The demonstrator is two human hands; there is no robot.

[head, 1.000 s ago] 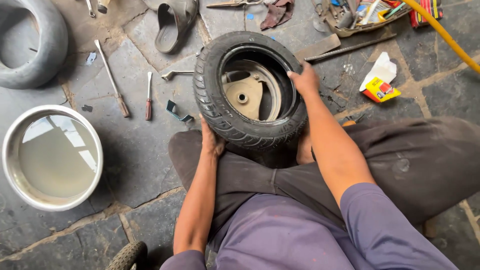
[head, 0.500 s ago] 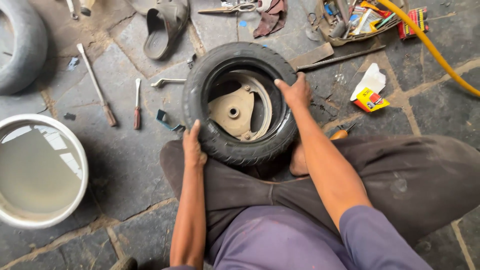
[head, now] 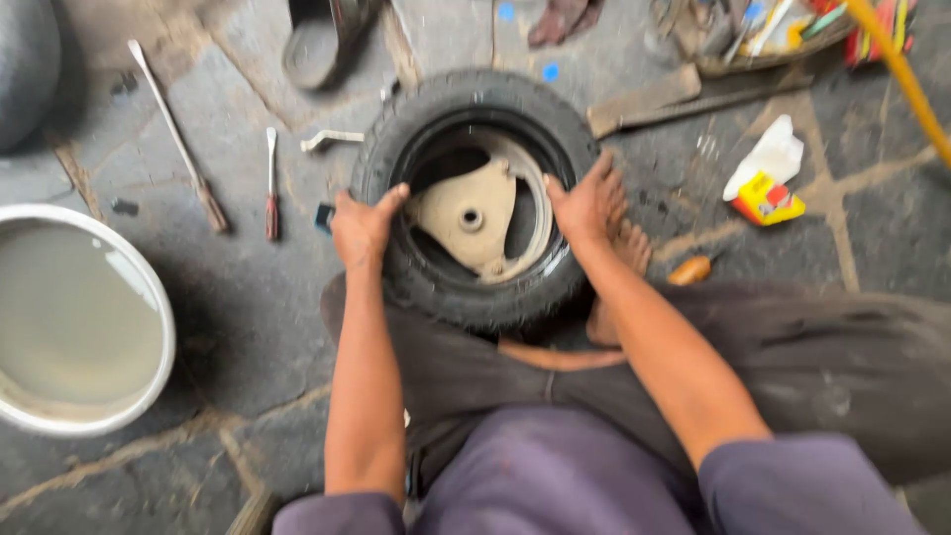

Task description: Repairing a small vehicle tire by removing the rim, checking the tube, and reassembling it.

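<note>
Small scooter tyre [head: 475, 287] on tan rim [head: 474, 213], frame centre, propped against lap for bracing. Left hand [head: 362, 226], right hand [head: 586, 203] apart, each clamped on opposite tyre sidewalls. Water basin [head: 149, 297] left.

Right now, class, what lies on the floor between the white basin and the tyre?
In the head view, a red-handled screwdriver and a long metal bar lie between the basin and the tyre.

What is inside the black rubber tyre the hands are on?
Inside the black rubber tyre sits a beige three-spoked metal wheel hub with a centre hole. The left hand and right hand cover parts of the rim edge.
</note>
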